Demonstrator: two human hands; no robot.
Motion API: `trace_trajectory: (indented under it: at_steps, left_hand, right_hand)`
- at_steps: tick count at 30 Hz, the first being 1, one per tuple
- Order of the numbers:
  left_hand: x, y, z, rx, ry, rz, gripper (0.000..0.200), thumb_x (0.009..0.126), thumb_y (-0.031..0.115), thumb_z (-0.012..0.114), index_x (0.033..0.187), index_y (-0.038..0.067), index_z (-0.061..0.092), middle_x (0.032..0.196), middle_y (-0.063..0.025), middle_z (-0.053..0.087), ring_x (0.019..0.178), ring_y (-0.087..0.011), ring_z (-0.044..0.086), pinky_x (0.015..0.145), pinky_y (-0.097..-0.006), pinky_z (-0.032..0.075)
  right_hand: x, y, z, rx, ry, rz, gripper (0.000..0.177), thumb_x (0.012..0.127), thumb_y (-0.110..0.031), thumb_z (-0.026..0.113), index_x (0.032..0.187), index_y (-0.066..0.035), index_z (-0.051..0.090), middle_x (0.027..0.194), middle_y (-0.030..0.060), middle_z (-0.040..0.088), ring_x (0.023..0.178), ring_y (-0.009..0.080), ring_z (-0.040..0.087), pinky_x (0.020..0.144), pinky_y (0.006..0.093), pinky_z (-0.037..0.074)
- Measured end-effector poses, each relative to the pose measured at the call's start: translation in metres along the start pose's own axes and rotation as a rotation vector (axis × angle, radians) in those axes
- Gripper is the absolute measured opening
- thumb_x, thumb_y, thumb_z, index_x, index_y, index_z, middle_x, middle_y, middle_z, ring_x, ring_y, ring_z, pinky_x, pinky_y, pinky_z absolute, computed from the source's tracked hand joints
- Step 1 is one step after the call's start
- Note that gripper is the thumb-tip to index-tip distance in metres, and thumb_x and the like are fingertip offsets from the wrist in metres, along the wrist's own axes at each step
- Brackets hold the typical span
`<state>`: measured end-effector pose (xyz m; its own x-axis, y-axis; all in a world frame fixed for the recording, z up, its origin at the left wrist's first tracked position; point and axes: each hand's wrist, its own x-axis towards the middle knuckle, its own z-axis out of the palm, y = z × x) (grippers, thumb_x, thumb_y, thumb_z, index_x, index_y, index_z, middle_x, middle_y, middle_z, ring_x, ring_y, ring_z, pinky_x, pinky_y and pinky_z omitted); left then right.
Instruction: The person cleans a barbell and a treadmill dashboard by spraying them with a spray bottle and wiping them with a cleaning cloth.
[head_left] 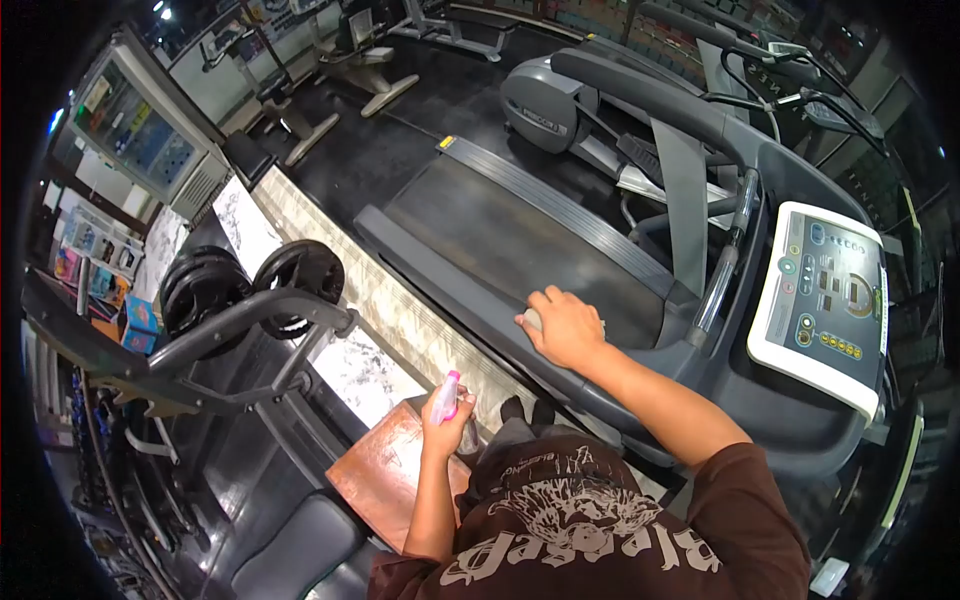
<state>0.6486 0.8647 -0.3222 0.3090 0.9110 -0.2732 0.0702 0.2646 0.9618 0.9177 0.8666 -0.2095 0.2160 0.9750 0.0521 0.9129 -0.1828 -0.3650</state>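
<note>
My left hand (pixel 446 412) is closed round a small bottle (pixel 449 392) with a bright pink top and a paler pink body, held upright in front of my torso. My right hand (pixel 562 328) reaches forward over the near side of the treadmill (pixel 520 240). Its fingers curl over a pale beige pad (pixel 533 318), of which only one edge shows beside the thumb. The hand overlaps the grey side rail and the edge of the dark running belt in this view.
The treadmill's console (pixel 822 300) and metal handrail (pixel 727 260) stand to my right. An elliptical machine (pixel 545 105) is beyond it. To my left are a rack with black weight plates (pixel 300 275), a brown box-like surface (pixel 375 470) and a padded bench (pixel 300 545). A glass-door fridge (pixel 140 130) stands farther back.
</note>
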Motion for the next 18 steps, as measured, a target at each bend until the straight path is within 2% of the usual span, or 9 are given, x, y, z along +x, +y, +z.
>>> trace_trajectory:
  at_steps: [2, 6, 12, 18]
  left_hand:
    - [-0.005, -0.001, 0.000, 0.010, -0.025, 0.001, 0.023, 0.085, 0.010, 0.075, 0.103, 0.000, 0.064, 0.081, -0.0040, 0.066, 0.066, -0.0107, 0.063, 0.062, -0.0265, 0.052]
    - [-0.029, -0.018, -0.004, 0.005, -0.009, -0.053, 0.019, 0.086, 0.008, 0.075, 0.100, 0.001, 0.064, 0.081, -0.0022, 0.065, 0.068, -0.0089, 0.061, 0.063, -0.0245, 0.050]
    - [-0.073, -0.047, -0.013, 0.042, 0.070, -0.087, 0.020, 0.085, 0.003, 0.075, 0.101, 0.000, 0.063, 0.080, -0.0027, 0.063, 0.065, -0.0112, 0.061, 0.061, -0.0266, 0.050]
    - [-0.113, -0.067, 0.013, -0.035, 0.116, -0.129, 0.018, 0.087, 0.006, 0.075, 0.101, 0.003, 0.063, 0.081, -0.0004, 0.064, 0.068, -0.0080, 0.059, 0.061, -0.0246, 0.049]
  right_hand:
    - [-0.001, 0.002, 0.005, 0.052, 0.062, 0.021, 0.029, 0.090, -0.040, 0.066, 0.098, -0.011, 0.066, 0.095, 0.0118, 0.062, 0.090, 0.0352, 0.065, 0.074, 0.0492, 0.053]
    - [0.000, 0.003, 0.005, 0.035, 0.022, 0.009, 0.034, 0.091, -0.041, 0.064, 0.103, -0.009, 0.064, 0.098, 0.0133, 0.062, 0.091, 0.0356, 0.066, 0.073, 0.0487, 0.054]
    - [-0.004, 0.002, 0.010, -0.013, 0.046, -0.044, 0.034, 0.090, -0.039, 0.066, 0.103, -0.008, 0.063, 0.098, 0.0142, 0.060, 0.090, 0.0356, 0.065, 0.070, 0.0484, 0.055]
    - [-0.013, 0.005, 0.014, -0.016, 0.102, -0.088, 0.032, 0.088, -0.036, 0.068, 0.103, -0.009, 0.063, 0.099, 0.0141, 0.059, 0.089, 0.0353, 0.064, 0.070, 0.0483, 0.055]
